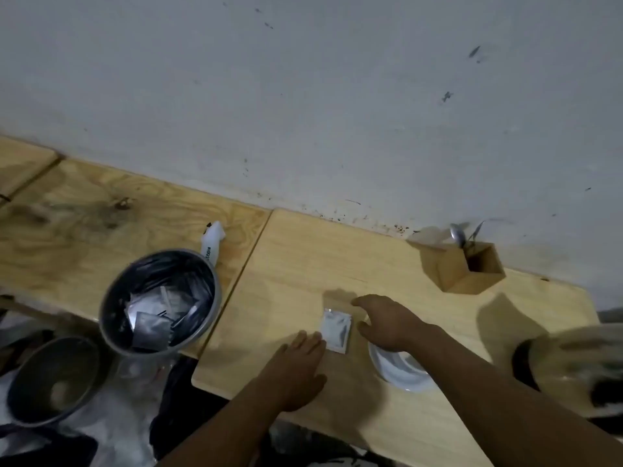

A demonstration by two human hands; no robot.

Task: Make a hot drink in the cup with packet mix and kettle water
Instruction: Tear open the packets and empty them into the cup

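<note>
While the packet point(336, 329) lies flat between the open, empty left hand point(296, 365) and right hand point(387, 323), pinch one corner firmly (cup point(401, 367) beneath the right wrist) before tearing.

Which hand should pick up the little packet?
Probably the right hand: it hovers open beside the packet, fingers curled toward it. The left hand lies flat on the table, fingertips at the packet's edge.
</note>
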